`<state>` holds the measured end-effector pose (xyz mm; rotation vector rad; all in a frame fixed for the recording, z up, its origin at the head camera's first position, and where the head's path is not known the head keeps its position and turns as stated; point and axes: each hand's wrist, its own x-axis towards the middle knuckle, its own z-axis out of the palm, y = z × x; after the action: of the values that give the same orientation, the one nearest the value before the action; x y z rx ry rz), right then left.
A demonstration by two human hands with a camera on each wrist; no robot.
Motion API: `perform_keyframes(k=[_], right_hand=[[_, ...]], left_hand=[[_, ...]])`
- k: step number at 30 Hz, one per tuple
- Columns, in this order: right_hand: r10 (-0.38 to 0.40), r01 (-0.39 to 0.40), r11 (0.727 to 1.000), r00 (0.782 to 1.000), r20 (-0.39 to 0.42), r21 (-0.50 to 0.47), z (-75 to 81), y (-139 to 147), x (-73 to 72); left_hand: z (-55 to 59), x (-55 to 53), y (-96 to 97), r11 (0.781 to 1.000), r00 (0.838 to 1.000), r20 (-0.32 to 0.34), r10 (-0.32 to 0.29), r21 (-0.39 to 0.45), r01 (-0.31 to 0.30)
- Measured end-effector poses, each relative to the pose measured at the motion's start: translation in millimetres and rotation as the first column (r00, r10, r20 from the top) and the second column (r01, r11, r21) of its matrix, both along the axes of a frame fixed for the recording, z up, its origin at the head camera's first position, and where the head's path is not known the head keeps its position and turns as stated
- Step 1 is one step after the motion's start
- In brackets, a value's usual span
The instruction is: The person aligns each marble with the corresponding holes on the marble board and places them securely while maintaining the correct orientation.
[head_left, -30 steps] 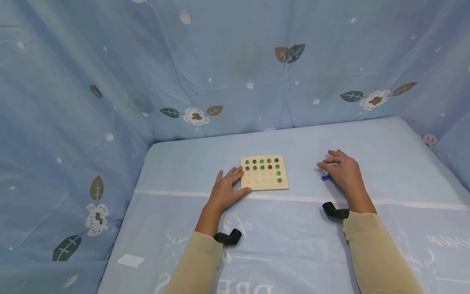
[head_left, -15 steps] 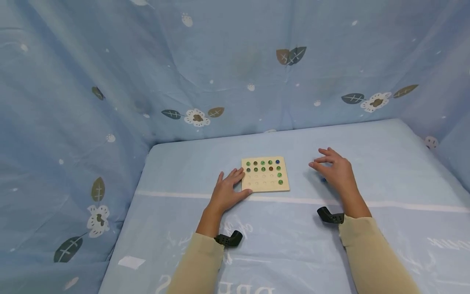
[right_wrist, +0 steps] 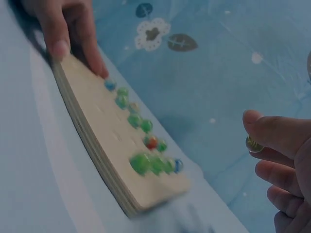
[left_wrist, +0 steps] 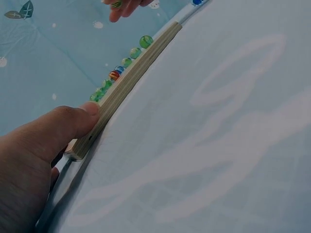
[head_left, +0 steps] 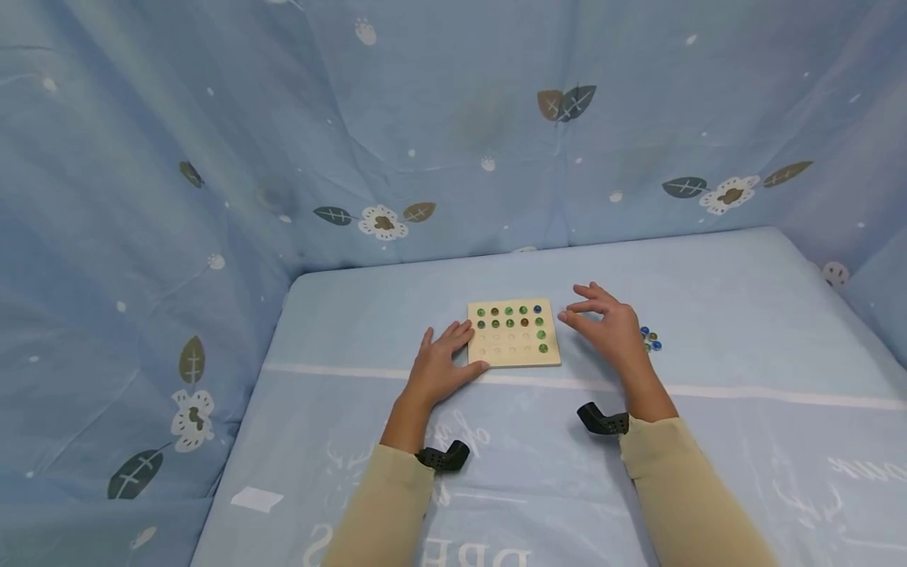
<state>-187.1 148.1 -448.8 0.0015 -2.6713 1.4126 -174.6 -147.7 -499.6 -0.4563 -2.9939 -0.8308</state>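
"Blue patterned cloth [head_left: 127, 260] hangs down the left side, then our bench [head_left: 397, 307] begins. What do we meet first on it?"

"We meet the left hand [head_left: 438, 367], fingers spread. That grip is unclenched: thumb and fingertips rest on the left end of the wooden board [head_left: 519, 342], which lies flat near the middle of the bench."

"And on the board itself?"

"We count twelve seated marbles [head_left: 509, 324] — two rows of five at the far side, mostly green, plus two green ones in the rightmost column. Shallow hollows [head_left: 497, 336] show across the rest of the nearer rows."

"Past the board's right edge?"

"We find the right hand [head_left: 605, 327] just beside it, raised above the bench. Its grip has a greenish marble [right_wrist: 253, 144] — pinched between thumb and forefinger."

"And farthest right?"

"Loose marbles [head_left: 657, 346], some blue, lie clustered on the bench, beside the right hand."
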Motion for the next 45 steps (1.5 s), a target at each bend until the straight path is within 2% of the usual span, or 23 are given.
perform_keyframes(k=[5,11,18,27,31,38,45], right_hand=[[0.02,-0.02,0.999,1.0,-0.009,-0.03,-5.6,-23.7,-0.4],[0.041,-0.042,0.999,0.998,-0.042,-0.032,-17.7,-38.7,-0.2],[0.154,-0.146,0.987,0.979,-0.133,0.065,-32.4,-46.6,0.0],[0.229,-0.207,0.969,0.958,-0.173,0.137,-40.0,-49.0,-1.7],[0.241,-0.215,0.962,0.958,-0.156,0.167,-40.6,-48.5,-3.9],[0.254,-0.239,0.955,0.965,-0.071,0.177,-40.7,-47.5,-4.6],[0.27,-0.251,0.946,0.96,-0.072,0.202,-39.6,-47.4,-3.5]], left_hand=[[0.3,-0.2,-1.3,1.0,1.0,-0.004,0.008,-0.004,-0.008],[0.4,-0.9,-1.2,1.0,1.0,-0.01,0.006,-0.009,-0.006],[0.6,0.2,-2.1,1.0,1.0,0.008,-0.004,-0.019,0.004],[0.5,-0.5,-2.2,1.0,1.0,-0.003,-0.001,-0.022,0.001],[1.1,-1.6,-0.7,1.0,1.0,0.004,-0.003,-0.013,0.003],[0.1,-2.4,0.3,1.0,1.0,0.013,-0.015,-0.009,0.016],[0.8,-1.2,0.5,1.0,1.0,0.002,-0.018,0.0,0.018]])
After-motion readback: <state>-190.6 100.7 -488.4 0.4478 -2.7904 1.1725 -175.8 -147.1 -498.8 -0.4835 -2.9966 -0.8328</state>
